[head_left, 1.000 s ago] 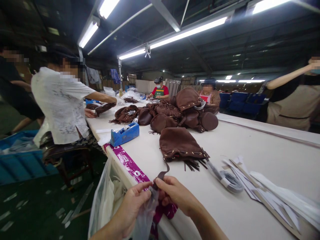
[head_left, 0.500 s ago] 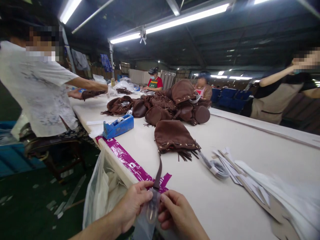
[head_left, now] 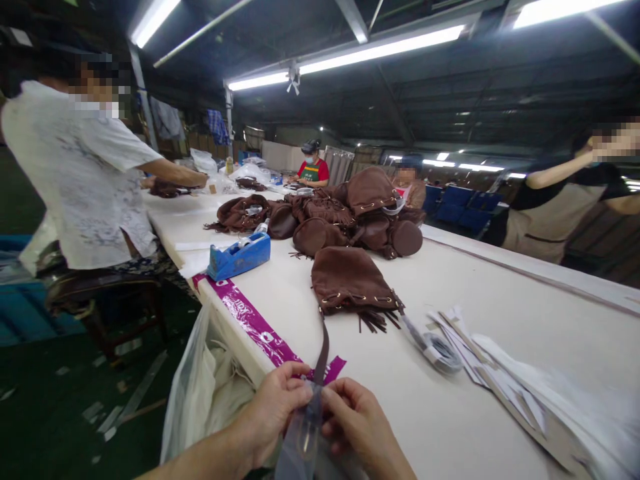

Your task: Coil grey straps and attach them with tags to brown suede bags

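Observation:
A brown drawstring bag (head_left: 353, 280) with fringe lies on the white table, and its dark strap (head_left: 323, 350) runs toward me over the table's near edge. Around the strap's end is a clear plastic sleeve (head_left: 304, 437), with a metal piece faintly visible inside. My left hand (head_left: 277, 407) pinches the sleeve's top from the left, thumb and forefinger closed at the strap. From the right, my right hand (head_left: 353, 417) pinches the same top edge, its other fingers curled. A wrapped grey coil (head_left: 441, 353) lies right of the bag, joined to its other side.
A blue tape dispenser (head_left: 240, 255) stands by purple tape (head_left: 250, 320) along the left edge. Behind are piled brown bags (head_left: 325, 217). Cardboard strips (head_left: 500, 380) and white sheeting (head_left: 565, 393) lie right. A person in white (head_left: 95, 160) works at left; others are farther off.
The plastic sleeve has moved up around the strap, and my hands now pinch its top edge close together. The person at left has drawn a brown item back toward themselves. The view has shifted slightly.

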A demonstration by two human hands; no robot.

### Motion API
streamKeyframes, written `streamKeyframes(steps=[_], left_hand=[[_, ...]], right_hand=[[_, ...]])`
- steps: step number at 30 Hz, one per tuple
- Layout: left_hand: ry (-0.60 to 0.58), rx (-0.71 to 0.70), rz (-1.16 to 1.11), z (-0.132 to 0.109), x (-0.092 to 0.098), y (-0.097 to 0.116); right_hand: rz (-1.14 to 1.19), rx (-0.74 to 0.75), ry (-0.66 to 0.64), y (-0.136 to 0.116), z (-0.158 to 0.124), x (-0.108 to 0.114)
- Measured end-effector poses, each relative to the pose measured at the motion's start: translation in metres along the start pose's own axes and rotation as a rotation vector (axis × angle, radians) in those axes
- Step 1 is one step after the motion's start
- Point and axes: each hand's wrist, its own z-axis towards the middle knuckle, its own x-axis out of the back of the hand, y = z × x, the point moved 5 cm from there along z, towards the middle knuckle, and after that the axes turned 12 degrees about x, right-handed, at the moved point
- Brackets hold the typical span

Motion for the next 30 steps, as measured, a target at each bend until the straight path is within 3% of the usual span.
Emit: streamKeyframes(steps=[8,15,22,30], left_hand=[[-0.004,0.008,0.032,-0.006,-0.009,0.005],[-0.014,0.211,0.137,-0.011,-0.005,0.006],[-0.088,0.325,0.274,0.006,-0.009,0.013],[-0.158,0.241,0.357,0.018,-0.016,0.041]], right_hand=[[0.119,0.115,0.016,-0.007,0.006,0.002],[0.165,0.132,-0.006,-0.012,0.009,0.010],[0.139,0.095,-0.004,-0.005,0.018,0.011],[0.182,0.039,0.026,-0.004,0.032,0.014]])
